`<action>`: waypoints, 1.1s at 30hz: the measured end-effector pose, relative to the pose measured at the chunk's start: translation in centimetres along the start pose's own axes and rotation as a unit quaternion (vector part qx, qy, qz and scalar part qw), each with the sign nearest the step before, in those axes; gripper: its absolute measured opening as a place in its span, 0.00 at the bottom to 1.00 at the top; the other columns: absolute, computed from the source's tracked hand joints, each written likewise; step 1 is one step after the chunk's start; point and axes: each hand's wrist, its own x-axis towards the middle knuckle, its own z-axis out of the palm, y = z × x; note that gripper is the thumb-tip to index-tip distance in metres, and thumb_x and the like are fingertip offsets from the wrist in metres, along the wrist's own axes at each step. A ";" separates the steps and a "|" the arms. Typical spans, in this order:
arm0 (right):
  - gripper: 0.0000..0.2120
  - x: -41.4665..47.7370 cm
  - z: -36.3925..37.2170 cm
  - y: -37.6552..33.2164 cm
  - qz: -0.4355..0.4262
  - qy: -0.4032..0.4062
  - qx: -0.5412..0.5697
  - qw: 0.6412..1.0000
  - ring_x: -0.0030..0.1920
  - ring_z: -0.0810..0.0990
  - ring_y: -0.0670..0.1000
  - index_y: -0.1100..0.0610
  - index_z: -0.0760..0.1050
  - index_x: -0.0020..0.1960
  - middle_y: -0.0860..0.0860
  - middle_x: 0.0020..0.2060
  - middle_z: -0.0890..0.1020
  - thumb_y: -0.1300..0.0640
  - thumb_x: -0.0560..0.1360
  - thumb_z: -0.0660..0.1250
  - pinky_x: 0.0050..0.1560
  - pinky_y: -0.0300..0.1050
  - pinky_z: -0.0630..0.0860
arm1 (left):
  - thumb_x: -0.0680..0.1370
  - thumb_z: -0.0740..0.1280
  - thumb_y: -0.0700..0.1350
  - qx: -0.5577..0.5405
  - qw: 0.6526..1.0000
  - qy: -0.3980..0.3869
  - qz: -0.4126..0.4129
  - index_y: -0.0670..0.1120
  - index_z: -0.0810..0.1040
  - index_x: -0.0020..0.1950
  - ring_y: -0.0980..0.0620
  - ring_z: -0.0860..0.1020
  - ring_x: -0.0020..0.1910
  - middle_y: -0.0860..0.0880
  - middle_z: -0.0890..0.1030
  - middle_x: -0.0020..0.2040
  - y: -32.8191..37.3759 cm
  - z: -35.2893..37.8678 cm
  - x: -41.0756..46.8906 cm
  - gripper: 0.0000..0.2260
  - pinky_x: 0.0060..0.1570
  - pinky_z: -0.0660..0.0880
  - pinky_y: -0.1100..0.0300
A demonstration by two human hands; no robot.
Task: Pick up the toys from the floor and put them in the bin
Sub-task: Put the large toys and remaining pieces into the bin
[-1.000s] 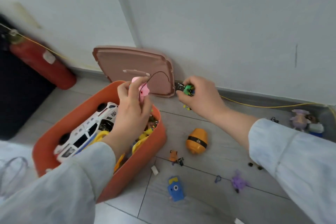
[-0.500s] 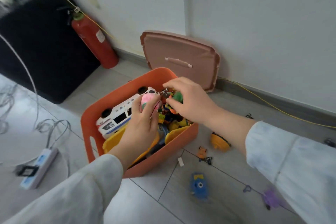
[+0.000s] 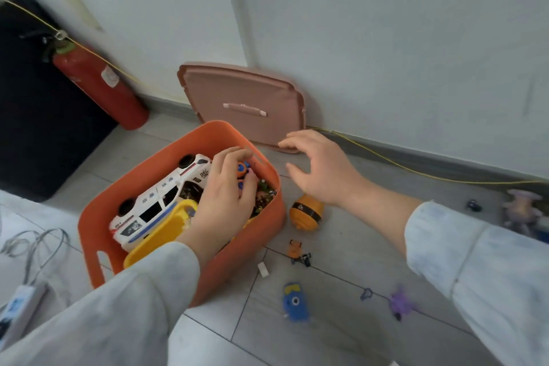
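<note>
The orange bin (image 3: 181, 144) stands on the floor and holds a white toy car (image 3: 160, 199), a yellow toy (image 3: 166, 229) and small pieces. My left hand (image 3: 225, 199) is down inside the bin, fingers curled among the small toys; its grip is hidden. My right hand (image 3: 322, 172) hovers just right of the bin with spread fingers, holding nothing. On the floor lie an orange egg toy (image 3: 306, 212), a small orange toy (image 3: 295, 248), a blue toy (image 3: 294, 303), a purple toy (image 3: 401, 303) and a pale purple figure (image 3: 520, 211).
A pink lid (image 3: 243, 98) leans on the wall behind the bin. A red fire extinguisher (image 3: 95, 80) and a black cabinet (image 3: 29, 98) stand at the left. A power strip (image 3: 17, 303) with cables lies lower left. A yellow cord (image 3: 416, 171) runs along the baseboard.
My right hand let go of the green toy over the bin and drew back to the right, open. My left hand sank lower into the bin with the pink toy.
</note>
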 end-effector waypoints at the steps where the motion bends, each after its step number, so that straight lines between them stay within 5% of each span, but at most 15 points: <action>1: 0.18 -0.5 -0.5 0.8 0.011 0.000 -0.006 1.000 0.66 0.73 0.47 0.54 0.78 0.64 0.51 0.64 0.77 0.57 0.75 0.70 0.68 0.35 0.62 | 0.81 0.62 0.42 -0.002 1.000 -0.004 0.010 0.47 0.72 0.67 0.58 0.68 0.67 0.50 0.71 0.66 0.5 0.5 0.3 0.14 0.67 0.63 0.67; 9: 0.19 -8.6 -4.3 9.7 0.142 0.009 -0.091 0.986 0.64 0.75 0.56 0.55 0.78 0.63 0.54 0.61 0.78 0.50 0.73 0.68 0.68 0.47 0.69 | 0.78 0.64 0.42 -0.038 0.988 -0.089 0.123 0.46 0.73 0.66 0.60 0.66 0.66 0.49 0.69 0.67 6.5 6.8 0.8 0.16 0.68 0.57 0.72; 16: 0.33 -19.9 -4.0 13.6 0.274 -0.073 -0.154 0.946 0.73 0.64 0.60 0.50 0.69 0.73 0.57 0.73 0.68 0.35 0.73 0.64 0.73 0.53 0.62 | 0.78 0.65 0.50 -0.005 0.965 -0.210 0.156 0.48 0.72 0.69 0.48 0.69 0.69 0.46 0.68 0.70 4.0 12.7 -5.3 0.19 0.69 0.68 0.53; 18: 0.40 -23.0 -3.1 14.2 0.279 -0.114 -0.208 0.931 0.78 0.55 0.60 0.47 0.64 0.76 0.56 0.77 0.61 0.27 0.70 0.55 0.76 0.60 0.55 | 0.77 0.63 0.54 0.041 0.963 -0.228 0.139 0.50 0.71 0.70 0.45 0.67 0.72 0.45 0.66 0.72 2.2 13.5 -7.8 0.22 0.69 0.68 0.47; 21: 0.46 -26.0 -2.4 15.4 0.337 -0.135 -0.248 0.898 0.80 0.42 0.59 0.42 0.53 0.79 0.53 0.80 0.48 0.21 0.67 0.54 0.74 0.70 0.49 | 0.74 0.61 0.64 0.121 0.954 -0.263 0.081 0.54 0.66 0.73 0.41 0.61 0.76 0.44 0.62 0.76 -0.2 13.8 -11.7 0.29 0.68 0.67 0.40; 25: 0.59 -28.3 -2.1 17.1 0.385 -0.139 -0.251 0.877 0.80 0.43 0.59 0.40 0.43 0.80 0.52 0.81 0.44 0.12 0.55 0.41 0.73 0.70 0.52 | 0.63 0.60 0.79 0.201 0.922 -0.330 -0.023 0.64 0.47 0.79 0.41 0.43 0.80 0.46 0.42 0.81 -2.3 13.8 -15.5 0.48 0.72 0.55 0.36; 28: 0.61 -29.2 -0.9 17.4 0.369 -0.155 -0.239 0.885 0.80 0.45 0.57 0.41 0.43 0.79 0.51 0.80 0.47 0.11 0.53 0.49 0.74 0.70 0.51 | 0.58 0.60 0.82 0.213 0.907 -0.355 -0.080 0.67 0.30 0.75 0.40 0.31 0.77 0.47 0.29 0.78 -3.5 14.0 -16.8 0.56 0.73 0.48 0.34; 33: 0.60 -28.7 0.9 17.1 0.267 -0.197 -0.224 0.916 0.79 0.49 0.58 0.42 0.47 0.79 0.53 0.78 0.54 0.18 0.55 0.62 0.73 0.69 0.52 | 0.60 0.59 0.82 0.200 0.918 -0.333 -0.084 0.65 0.32 0.76 0.36 0.36 0.78 0.42 0.37 0.80 -4.4 15.6 -16.9 0.55 0.75 0.46 0.35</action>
